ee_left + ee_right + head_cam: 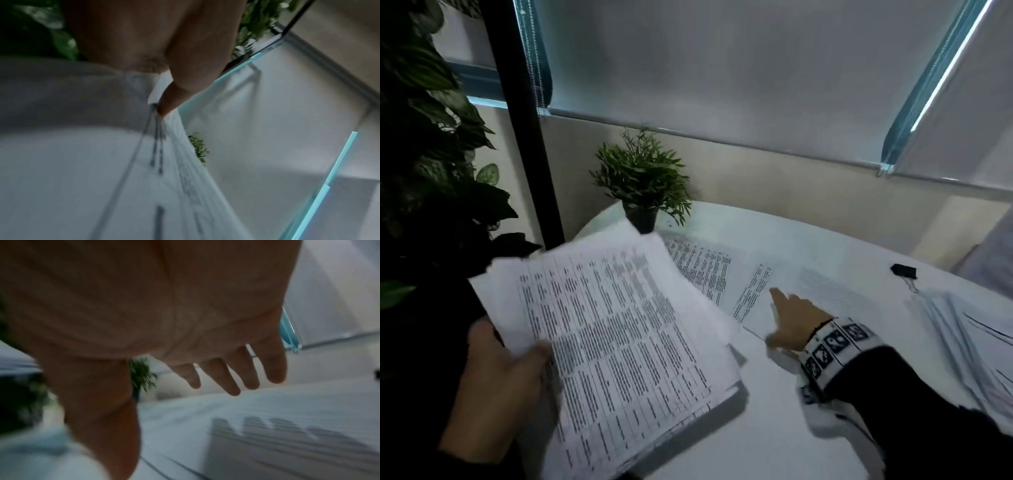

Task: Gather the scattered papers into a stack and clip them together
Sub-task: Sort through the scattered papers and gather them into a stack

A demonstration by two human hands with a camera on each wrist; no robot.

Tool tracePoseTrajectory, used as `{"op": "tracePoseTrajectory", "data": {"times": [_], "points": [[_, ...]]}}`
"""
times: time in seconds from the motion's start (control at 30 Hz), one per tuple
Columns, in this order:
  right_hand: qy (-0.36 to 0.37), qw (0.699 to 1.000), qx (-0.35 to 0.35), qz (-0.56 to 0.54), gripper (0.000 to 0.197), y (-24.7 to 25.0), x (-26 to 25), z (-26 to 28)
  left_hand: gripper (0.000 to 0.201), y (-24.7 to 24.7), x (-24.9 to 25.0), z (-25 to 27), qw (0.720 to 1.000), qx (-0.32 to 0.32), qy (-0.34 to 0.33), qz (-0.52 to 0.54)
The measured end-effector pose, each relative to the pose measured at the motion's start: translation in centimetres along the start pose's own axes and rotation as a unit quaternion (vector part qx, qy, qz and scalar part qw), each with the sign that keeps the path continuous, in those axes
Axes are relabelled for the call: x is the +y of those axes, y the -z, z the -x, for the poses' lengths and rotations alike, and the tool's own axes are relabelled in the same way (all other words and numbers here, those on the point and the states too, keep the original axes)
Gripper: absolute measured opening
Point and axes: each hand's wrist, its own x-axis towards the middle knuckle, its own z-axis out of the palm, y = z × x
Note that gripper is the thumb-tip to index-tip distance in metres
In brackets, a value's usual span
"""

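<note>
The left hand (496,380) pinched the stack of papers (619,346) above the white table (774,428); the right hand (796,320), fingers spread, reached over loose sheets (822,291). The binder clip (904,272) lay near the wall.

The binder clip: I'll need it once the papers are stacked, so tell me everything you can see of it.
The binder clip is small, with a black body and thin silvery wire handles pointing toward the person. It lies on the white table at the far right, just beyond a loose pile of papers. Neither hand touches it, and it clamps nothing. The wrist views show it only as a dark blur at best.
</note>
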Motion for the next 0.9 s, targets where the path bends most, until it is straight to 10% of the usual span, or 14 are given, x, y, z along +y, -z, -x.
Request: {"op": "tracePoseTrajectory", "data": {"times": [0.27, 0.4, 0.6, 0.73, 0.9], "points": [[-0.019, 0.992, -0.023, 0.124, 0.098, -1.2, 1.1, -2.3, 0.083, -1.2, -0.9, 1.7, 0.995, -0.075, 0.038, -0.052], [-0.011, 0.988, 0.037, 0.152, 0.058, -2.6, 1.8, -3.1, 0.089, -0.9, -1.7, 1.7, 0.994, -0.078, -0.004, -0.071], [-0.060, 0.983, 0.174, 0.016, 0.035, 3.0, 2.5, -0.8, 0.039, -1.2, -1.3, 2.5, 0.990, -0.117, 0.073, -0.025], [0.206, 0.927, 0.310, -0.041, 0.047, 1.7, -3.5, 4.9, 0.018, -2.2, -0.6, 2.8, 0.963, -0.093, 0.195, 0.162], [0.473, 0.873, 0.098, 0.068, 0.049, -6.0, -10.8, 8.2, 0.047, -2.2, 0.4, 3.4, 0.899, -0.152, 0.295, 0.287]]}}
